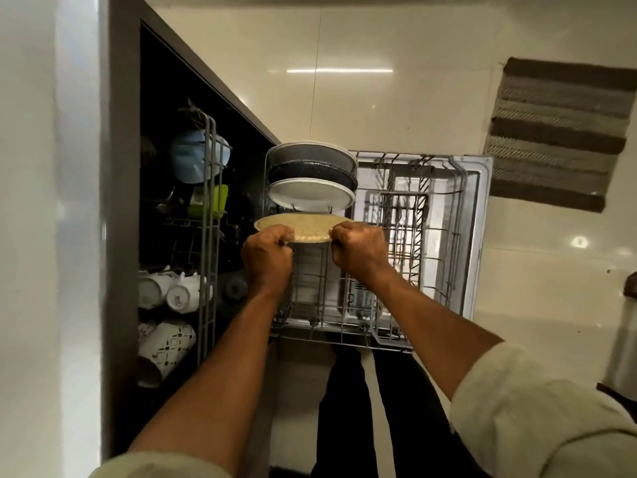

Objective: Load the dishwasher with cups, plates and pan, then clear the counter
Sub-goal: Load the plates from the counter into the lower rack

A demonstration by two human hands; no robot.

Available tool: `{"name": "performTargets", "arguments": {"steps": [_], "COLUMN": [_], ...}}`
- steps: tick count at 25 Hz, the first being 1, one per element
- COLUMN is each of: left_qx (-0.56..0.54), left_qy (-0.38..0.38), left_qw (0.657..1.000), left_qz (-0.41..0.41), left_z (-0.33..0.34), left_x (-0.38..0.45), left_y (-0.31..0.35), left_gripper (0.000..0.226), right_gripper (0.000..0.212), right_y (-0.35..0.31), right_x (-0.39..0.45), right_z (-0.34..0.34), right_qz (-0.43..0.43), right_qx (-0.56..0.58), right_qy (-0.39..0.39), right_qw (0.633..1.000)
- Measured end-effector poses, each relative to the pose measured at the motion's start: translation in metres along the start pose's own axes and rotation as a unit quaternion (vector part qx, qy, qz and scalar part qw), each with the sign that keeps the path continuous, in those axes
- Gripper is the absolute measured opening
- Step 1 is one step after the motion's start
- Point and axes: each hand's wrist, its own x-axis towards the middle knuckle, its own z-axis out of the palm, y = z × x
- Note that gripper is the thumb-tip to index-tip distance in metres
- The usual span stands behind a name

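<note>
plate: speckled beige plate (303, 226), over lower rack (406, 257) near its left edge, just in front of three racked plates (312, 177)
left grip (267, 251): fingers curled on plate's left rim
right grip (358, 250): curled on right rim
step: loading plates
next: likely lower it upright between tines, then release

Dim warm light, glare on floor tiles (339, 70), blurred wide-angle edges.
</note>
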Motion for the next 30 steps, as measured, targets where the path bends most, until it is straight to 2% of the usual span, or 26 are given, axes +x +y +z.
{"name": "performTargets", "arguments": {"steps": [8,17,21,30], "left_qx": [0.014,0.060,0.044,0.055], "left_qy": [-0.006,0.023,0.050,0.013], "left_qw": [1.000,0.998,0.997,0.998], "left_qz": [-0.010,0.018,0.041,-0.010], "left_z": [0.036,0.048,0.041,0.053], "left_x": [0.023,0.031,0.027,0.016], "left_y": [-0.028,-0.020,-0.022,-0.045], "left_gripper": [0.034,0.030,0.034,0.036], "right_gripper": [0.013,0.016,0.015,0.017], "right_y": [0.019,0.036,0.030,0.036], "right_x": [0.012,0.020,0.021,0.018], "right_z": [0.045,0.045,0.046,0.058], "right_qz": [0.014,-0.008,-0.016,-0.001], "right_qx": [0.022,0.037,0.048,0.033], "right_qy": [0.002,0.022,0.034,-0.037], "right_qw": [1.000,0.999,0.998,0.999]}}
